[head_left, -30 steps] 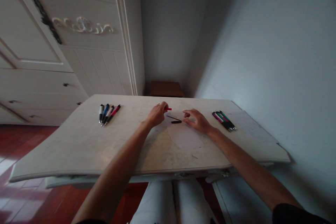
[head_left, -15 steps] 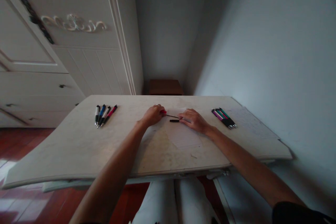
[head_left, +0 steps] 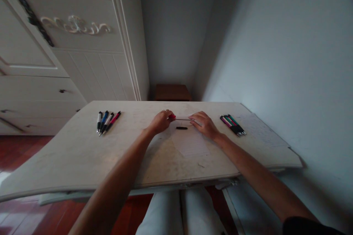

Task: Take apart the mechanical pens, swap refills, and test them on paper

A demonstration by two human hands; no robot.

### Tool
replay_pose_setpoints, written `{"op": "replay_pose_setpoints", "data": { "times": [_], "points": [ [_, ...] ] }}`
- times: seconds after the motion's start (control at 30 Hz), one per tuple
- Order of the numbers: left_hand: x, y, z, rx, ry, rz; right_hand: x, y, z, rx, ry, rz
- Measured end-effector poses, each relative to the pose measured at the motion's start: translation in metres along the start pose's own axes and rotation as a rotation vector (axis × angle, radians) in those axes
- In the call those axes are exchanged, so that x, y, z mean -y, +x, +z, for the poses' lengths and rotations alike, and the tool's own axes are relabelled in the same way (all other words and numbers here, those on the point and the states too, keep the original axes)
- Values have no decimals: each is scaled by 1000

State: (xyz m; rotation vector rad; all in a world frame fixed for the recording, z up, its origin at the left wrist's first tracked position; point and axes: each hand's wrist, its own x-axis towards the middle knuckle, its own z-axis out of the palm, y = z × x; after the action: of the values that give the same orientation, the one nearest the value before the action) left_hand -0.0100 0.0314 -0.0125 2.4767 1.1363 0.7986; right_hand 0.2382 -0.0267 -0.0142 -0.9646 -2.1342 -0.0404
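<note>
My left hand (head_left: 161,120) is closed around a red pen barrel (head_left: 172,116), most of it hidden by the fingers. A thin dark pen refill (head_left: 184,119) runs level from the barrel to my right hand (head_left: 204,123), whose fingertips pinch its other end. Whether the refill's left end sits inside the barrel I cannot tell. Just below it, a short black pen grip (head_left: 181,128) lies on the table, touched by neither hand. A sheet of paper (head_left: 191,147) lies under and in front of my right hand.
Several pens (head_left: 106,123) in white, blue and red lie at the left of the white table (head_left: 82,154). Several more pens (head_left: 233,125), with purple and green barrels, lie at the right near a written sheet (head_left: 261,128). A wall bounds the right, a white cabinet the left.
The refill has gone from slanting down rightward to nearly level. My right fingers have moved up slightly, leaving a gap to the black grip. The view has shifted a little.
</note>
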Motion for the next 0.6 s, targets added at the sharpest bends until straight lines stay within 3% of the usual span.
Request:
{"op": "replay_pose_setpoints", "data": {
  "times": [0.13, 0.37, 0.6],
  "points": [
    [-4, 0, 0, -7, -62, 10, 1, 0, -3, -54, 21, 24],
    [-3, 0, 3, -22, -76, -4, -9, -4, -9, -223, 78, 250],
    [-6, 0, 4, 16, 42, -11, -10, -4, -15, -238, 95, 247]
  ]
}}
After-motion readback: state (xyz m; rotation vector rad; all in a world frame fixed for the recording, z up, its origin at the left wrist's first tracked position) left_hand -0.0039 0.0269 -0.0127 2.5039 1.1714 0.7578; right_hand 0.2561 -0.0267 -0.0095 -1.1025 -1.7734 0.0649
